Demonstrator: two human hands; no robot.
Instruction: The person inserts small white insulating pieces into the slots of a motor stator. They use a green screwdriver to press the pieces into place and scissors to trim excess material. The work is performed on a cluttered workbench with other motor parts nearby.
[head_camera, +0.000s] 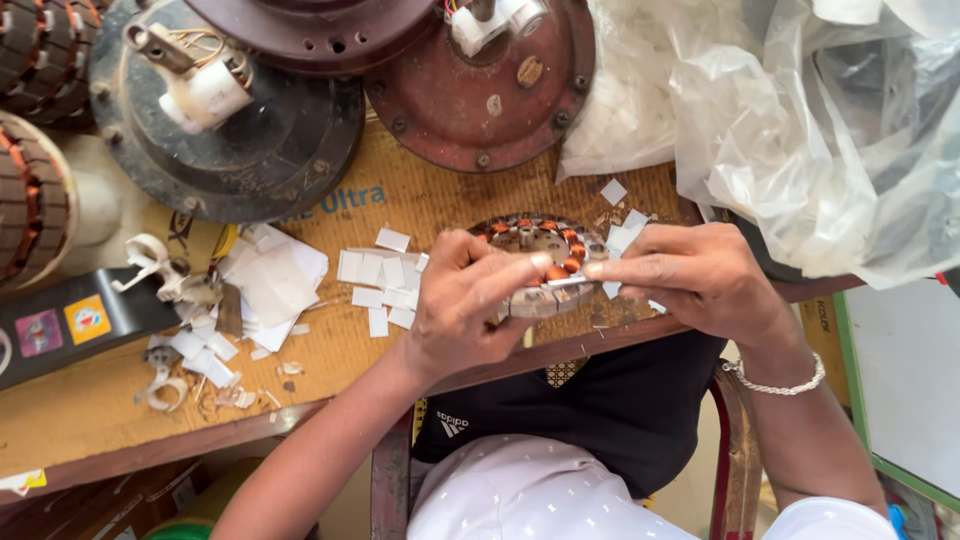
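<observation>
A round metal stator ring (530, 240) with copper windings in some slots sits at the near edge of the wooden bench (90, 410). My left hand (465, 305) grips its near side, thumb and forefinger pressed on the rim. My right hand (690, 275) reaches in from the right and pinches a small white paper strip (565, 283) at the ring's edge, fingertip to fingertip with the left. A silver bracelet (785, 383) circles my right wrist.
Cut white paper slips (380, 280) and a stack of paper (272, 275) lie left of the ring. Dark fan motor housings (250, 150) (480, 100) stand at the back. Crumpled clear plastic bags (800, 120) fill the right. Scraps (200, 370) litter the left.
</observation>
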